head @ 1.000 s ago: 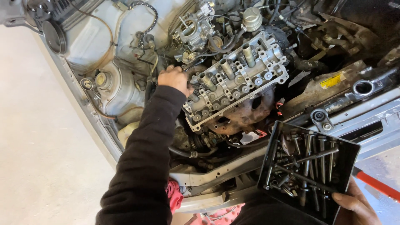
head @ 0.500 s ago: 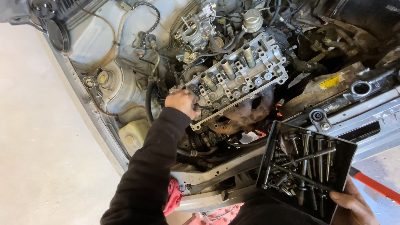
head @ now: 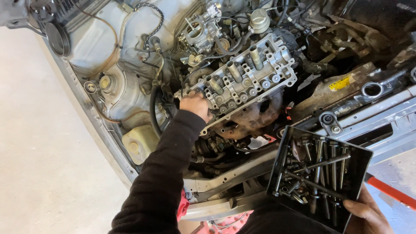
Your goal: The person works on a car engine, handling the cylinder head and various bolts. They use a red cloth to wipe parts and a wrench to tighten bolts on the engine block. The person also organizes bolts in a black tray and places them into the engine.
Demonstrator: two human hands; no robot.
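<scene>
My left hand (head: 196,106), in a black sleeve, rests on the near left corner of the bare aluminium cylinder head (head: 242,80) in an open engine bay. Its fingers are curled down against the head's edge; whether they pinch anything is hidden. My right hand (head: 366,214) grips the lower corner of a black rectangular tray (head: 362,158) at the bottom right. The tray holds several long bolts and small loose parts.
A rusty exhaust manifold (head: 253,117) sits below the head. A carburettor (head: 201,30) stands behind it. A white fluid reservoir (head: 136,143) lies left of my arm. A red rag (head: 183,206) hangs by the front crossmember (head: 234,177). Concrete floor (head: 47,164) spreads to the left.
My left hand has slid down and toward me along the head's left end, from its far corner to its near corner. The tray in my right hand has stayed about where it was.
</scene>
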